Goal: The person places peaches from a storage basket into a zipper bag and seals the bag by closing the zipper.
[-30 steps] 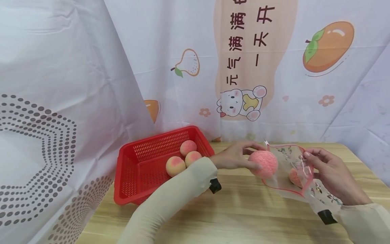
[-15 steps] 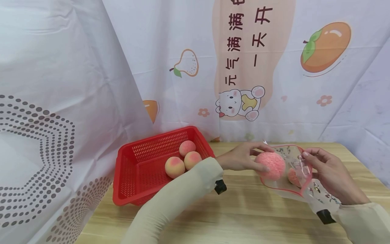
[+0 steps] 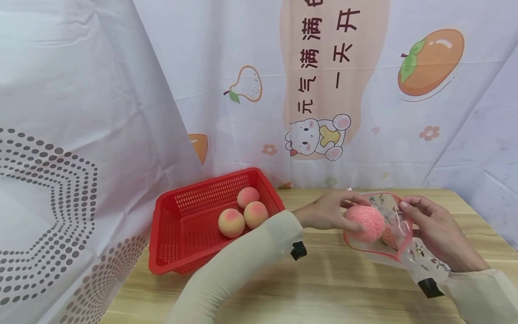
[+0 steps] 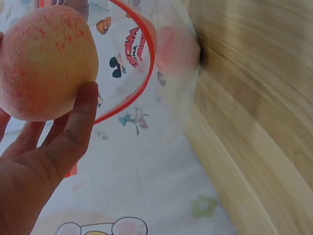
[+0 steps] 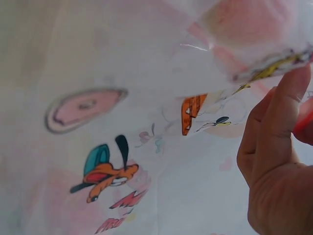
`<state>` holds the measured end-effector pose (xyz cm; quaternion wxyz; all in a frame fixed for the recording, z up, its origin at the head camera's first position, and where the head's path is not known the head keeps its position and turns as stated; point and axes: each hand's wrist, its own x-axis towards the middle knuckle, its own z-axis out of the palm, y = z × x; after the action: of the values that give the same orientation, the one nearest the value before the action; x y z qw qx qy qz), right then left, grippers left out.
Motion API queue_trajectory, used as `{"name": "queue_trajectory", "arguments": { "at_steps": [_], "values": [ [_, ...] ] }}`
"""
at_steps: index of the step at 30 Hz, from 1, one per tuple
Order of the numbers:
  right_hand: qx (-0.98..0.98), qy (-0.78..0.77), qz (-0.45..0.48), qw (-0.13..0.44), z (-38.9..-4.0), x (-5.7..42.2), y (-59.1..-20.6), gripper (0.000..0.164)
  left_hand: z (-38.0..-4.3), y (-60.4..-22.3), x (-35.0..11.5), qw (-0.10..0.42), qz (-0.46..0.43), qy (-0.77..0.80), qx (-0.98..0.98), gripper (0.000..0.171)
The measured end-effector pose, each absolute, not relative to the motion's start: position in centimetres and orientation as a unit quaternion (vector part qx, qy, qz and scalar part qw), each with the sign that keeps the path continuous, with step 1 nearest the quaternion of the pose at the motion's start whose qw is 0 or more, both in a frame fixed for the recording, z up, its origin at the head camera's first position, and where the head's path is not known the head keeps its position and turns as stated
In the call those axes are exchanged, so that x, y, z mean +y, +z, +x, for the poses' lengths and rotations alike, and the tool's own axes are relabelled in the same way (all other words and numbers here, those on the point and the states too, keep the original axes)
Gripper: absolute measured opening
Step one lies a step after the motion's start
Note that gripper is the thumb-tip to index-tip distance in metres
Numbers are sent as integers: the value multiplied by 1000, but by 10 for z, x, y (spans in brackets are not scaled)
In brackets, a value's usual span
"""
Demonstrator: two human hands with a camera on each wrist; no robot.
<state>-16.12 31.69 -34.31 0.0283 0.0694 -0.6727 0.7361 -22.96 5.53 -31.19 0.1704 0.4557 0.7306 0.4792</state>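
Observation:
In the head view, my left hand [image 3: 329, 210] grips a pink peach [image 3: 369, 224] at the mouth of a clear printed zip bag [image 3: 382, 201] with a red rim. The left wrist view shows the thumb and fingers around that peach [image 4: 46, 63], with the bag's red edge just behind it. My right hand [image 3: 439, 229] pinches the bag's rim on the right side and holds it apart. Another peach [image 3: 389, 237] lies inside the bag, partly hidden by the held one. Cartoon figures on the bag's film [image 5: 112, 171] fill much of the right wrist view.
A red perforated basket [image 3: 178, 193] stands on the wooden table [image 3: 323, 288] at the left, with three peaches [image 3: 231, 222] in its right part. A printed white curtain [image 3: 251, 130] hangs behind the table, and another sheet hangs at the left.
My left hand has carried the peach rightward, into the bag's opening, where it now covers more of the peach inside. The right hand keeps its hold on the rim. The head view shifts slightly.

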Motion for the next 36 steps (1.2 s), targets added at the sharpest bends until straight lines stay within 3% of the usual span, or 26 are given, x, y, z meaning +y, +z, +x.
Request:
{"name": "queue_trajectory", "arguments": {
  "at_steps": [11, 17, 26, 36],
  "values": [
    [-619, 776, 102, 62, -164, 315, -343, 19, -232, -304, 48, 98, 402, 507, 756, 33],
    [-610, 783, 96, 80, -165, 319, -338, 17, -240, -298, 22, 99, 393, 511, 758, 35],
    [-613, 781, 96, 72, -164, 322, -335, 19, -246, -293, -23, 139, 346, 507, 777, 35],
    [-628, 771, 95, 53, -163, 323, -335, 21, -249, -289, -52, 143, 322, 494, 795, 39]
  ]
}}
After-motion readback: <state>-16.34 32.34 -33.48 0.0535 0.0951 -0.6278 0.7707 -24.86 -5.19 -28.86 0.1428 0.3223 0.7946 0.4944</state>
